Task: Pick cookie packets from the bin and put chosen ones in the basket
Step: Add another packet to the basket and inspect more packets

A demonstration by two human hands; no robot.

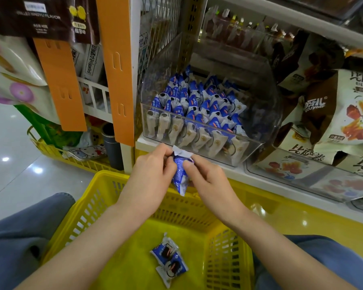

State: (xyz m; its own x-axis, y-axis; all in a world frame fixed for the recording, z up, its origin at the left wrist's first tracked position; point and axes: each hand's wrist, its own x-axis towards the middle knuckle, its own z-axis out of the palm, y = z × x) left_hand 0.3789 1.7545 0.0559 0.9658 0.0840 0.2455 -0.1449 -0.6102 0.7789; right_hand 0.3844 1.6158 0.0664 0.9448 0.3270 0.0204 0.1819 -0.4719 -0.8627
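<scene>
A clear plastic bin (249,147) on the white shelf holds several blue-and-white cookie packets (199,109) standing in rows. Below it, between my knees, sits a yellow plastic basket (105,195) with two cookie packets (169,261) lying on its floor. My left hand (153,183) and my right hand (210,183) both pinch one blue cookie packet (180,174) by its top end. That packet hangs upright over the basket's far rim, just in front of the bin.
To the right, a second clear bin (302,176) holds larger snack bags. Orange hanging strips (117,70) and dark snack bags hang at the left. Another yellow basket (57,153) with goods stands on the shiny floor at the left.
</scene>
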